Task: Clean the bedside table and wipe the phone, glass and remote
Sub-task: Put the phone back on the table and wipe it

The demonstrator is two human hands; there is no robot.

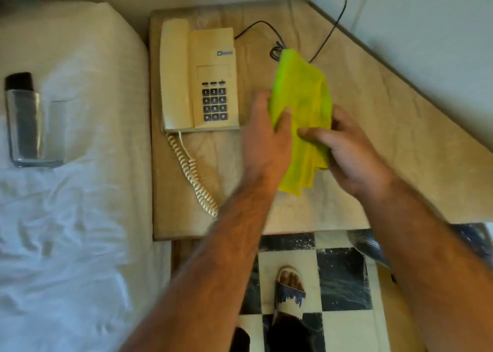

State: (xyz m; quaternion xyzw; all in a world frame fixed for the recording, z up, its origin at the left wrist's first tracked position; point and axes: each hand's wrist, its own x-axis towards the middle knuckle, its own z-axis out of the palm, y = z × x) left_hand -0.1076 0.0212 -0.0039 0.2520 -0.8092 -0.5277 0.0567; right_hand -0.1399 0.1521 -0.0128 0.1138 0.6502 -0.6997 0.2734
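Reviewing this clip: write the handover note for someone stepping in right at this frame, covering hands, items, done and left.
Left hand and right hand: both grip the bright yellow-green cleaning cloth, held above the beige stone-look bedside table.
Cream corded desk phone: on the table's left part, handset in its cradle.
Clear square drinking glass with the black remote control standing inside: set aside on the white bed.
Done: glass and remote are off the table.
Left: which items have been wiped cannot be told; return glass and remote.

Table [373, 138] right half bare; phone [200, 79], coiled cord [192, 170] block left; cable [277, 47] at back.
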